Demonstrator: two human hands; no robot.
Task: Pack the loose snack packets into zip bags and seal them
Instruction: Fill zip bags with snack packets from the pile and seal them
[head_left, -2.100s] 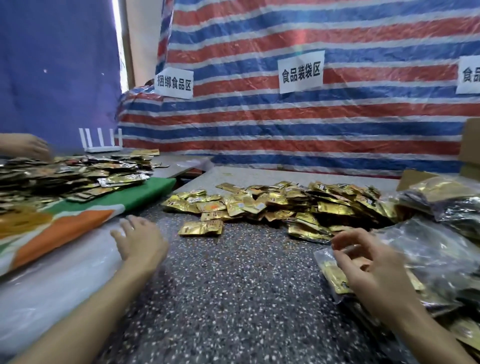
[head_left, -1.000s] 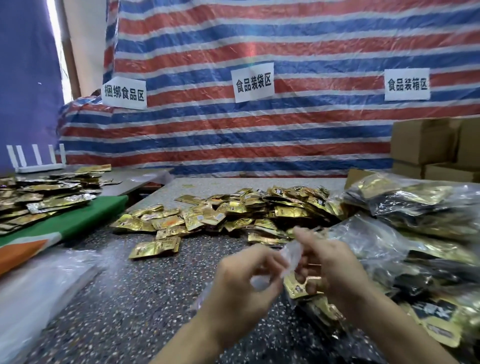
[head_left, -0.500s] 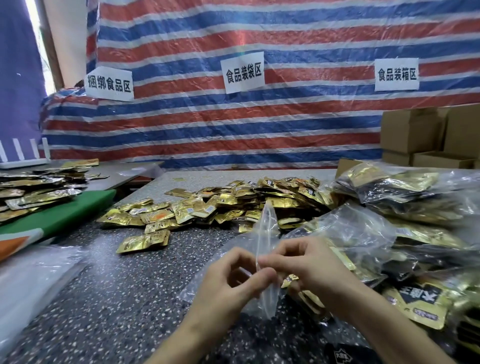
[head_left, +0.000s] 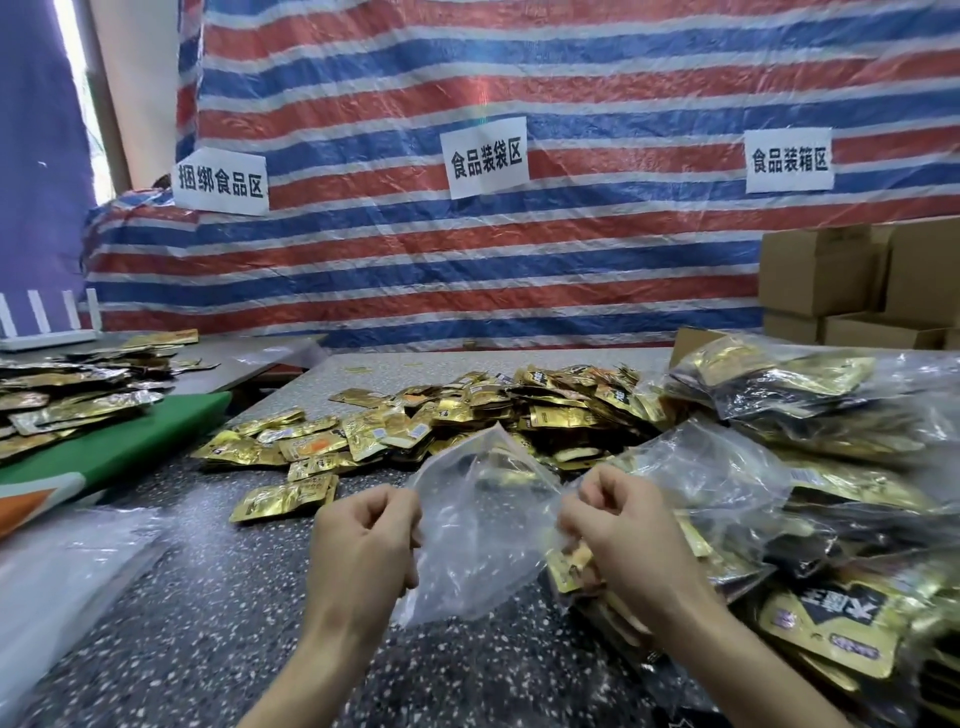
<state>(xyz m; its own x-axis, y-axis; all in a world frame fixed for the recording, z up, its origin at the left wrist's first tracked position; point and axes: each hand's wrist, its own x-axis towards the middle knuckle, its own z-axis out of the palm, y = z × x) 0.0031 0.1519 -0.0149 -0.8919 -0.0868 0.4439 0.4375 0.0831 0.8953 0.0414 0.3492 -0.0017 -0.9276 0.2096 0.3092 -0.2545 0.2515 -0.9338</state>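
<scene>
Two hands held one empty clear zip bag (head_left: 478, 535) over the speckled table (head_left: 208, 613), centre of view. Left hand (head_left: 363, 540) pinched the bag's left edge, fingers (head_left: 397, 506) curled and clamped on the plastic. Right hand (head_left: 618, 525) gripped the right edge the same way, fingers (head_left: 597, 488) curled tight onto it. The bag's top corner peaked upward between the hands; could not tell if the mouth was parted, or if the bottom touched the table.

Loose gold snack packets (head_left: 467, 415) lay heaped on the table just beyond the bag, a few (head_left: 283, 499) apart at the near left of the heap. Filled clear bags (head_left: 831, 441) of packets were piled at right, just beside the right hand. Brown cardboard boxes (head_left: 821, 270) stood behind them. A second heap of packets (head_left: 67, 395) sat far left by a green board (head_left: 119, 447). Striped tarp (head_left: 467, 291) with three white signs hung behind.
</scene>
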